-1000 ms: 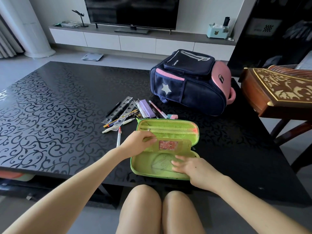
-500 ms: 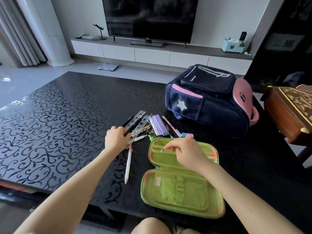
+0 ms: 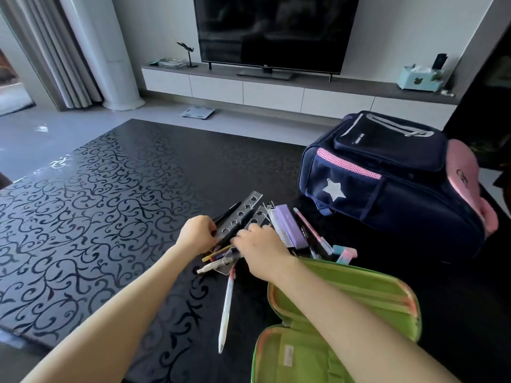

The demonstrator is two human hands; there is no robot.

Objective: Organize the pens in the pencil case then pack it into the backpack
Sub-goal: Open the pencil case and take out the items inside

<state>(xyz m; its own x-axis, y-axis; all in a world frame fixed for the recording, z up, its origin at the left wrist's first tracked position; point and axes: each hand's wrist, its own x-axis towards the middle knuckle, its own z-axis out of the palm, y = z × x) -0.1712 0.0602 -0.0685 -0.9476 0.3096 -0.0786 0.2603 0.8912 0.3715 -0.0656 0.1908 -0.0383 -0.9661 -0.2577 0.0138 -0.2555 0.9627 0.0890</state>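
Note:
An open green pencil case [image 3: 359,297] lies at the table's near right, partly under my right forearm. Left of it is a loose pile of pens [image 3: 218,257] beneath two clear stencil rulers [image 3: 243,214]. My left hand [image 3: 197,234] pinches the near end of the rulers and the black pens beside them. Just to the right, my right hand [image 3: 260,250] curls its fingers down into the pens. One white pen [image 3: 226,308] lies apart, pointing toward me. The navy and pink backpack [image 3: 387,194] lies on its side at the far right, zipped.
A purple box [image 3: 291,228], a pink pen [image 3: 312,233] and a pastel eraser [image 3: 345,251] lie between the pile and the backpack. The black patterned table [image 3: 96,217] stretches left. Beyond it are a TV cabinet [image 3: 276,92] and a floor scale [image 3: 197,111].
My right hand left the pencil case's upper flap and moved left into the pen pile. My left hand stayed at the rulers. The camera has leaned closer and leftward.

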